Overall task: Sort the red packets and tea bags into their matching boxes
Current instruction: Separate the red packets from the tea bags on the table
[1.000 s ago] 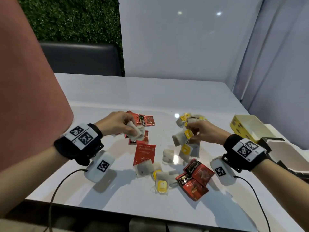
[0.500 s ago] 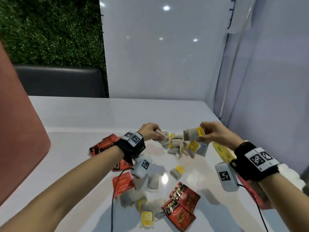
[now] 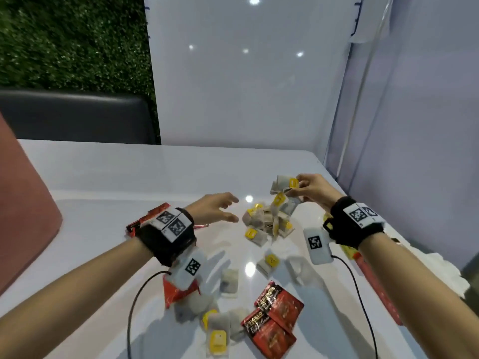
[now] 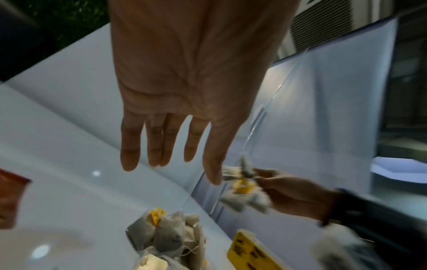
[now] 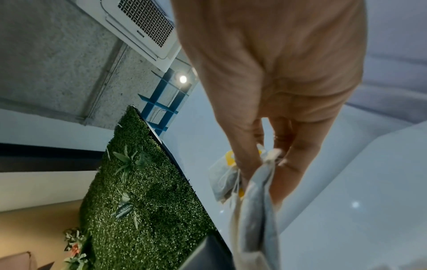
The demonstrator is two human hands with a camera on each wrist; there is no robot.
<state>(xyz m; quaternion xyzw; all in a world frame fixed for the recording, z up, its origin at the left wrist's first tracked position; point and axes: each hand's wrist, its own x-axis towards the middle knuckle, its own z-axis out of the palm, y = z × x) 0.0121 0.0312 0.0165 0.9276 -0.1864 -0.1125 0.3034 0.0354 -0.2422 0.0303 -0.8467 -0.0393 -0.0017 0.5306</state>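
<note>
Tea bags everywhere on the white table tbh. Right hand is up off the tabletop at the far right, pinching a bunch of tea bags w/ yellow tags; more of them dangle by strings under it, down to the pile of tea bags lying just below. Left hand is spread out w/ fingers straight, gripping nothing, just left of that pile and not touching it afaict. Loose tea bags sit at the near edge, w/ two red packets right beside them. More red packets are partly hidden under the left wrist. Yellow box shows in the left wrist view, near the pile on its right side. Red box edge pokes out under the right forearm, mostly hidden.
</note>
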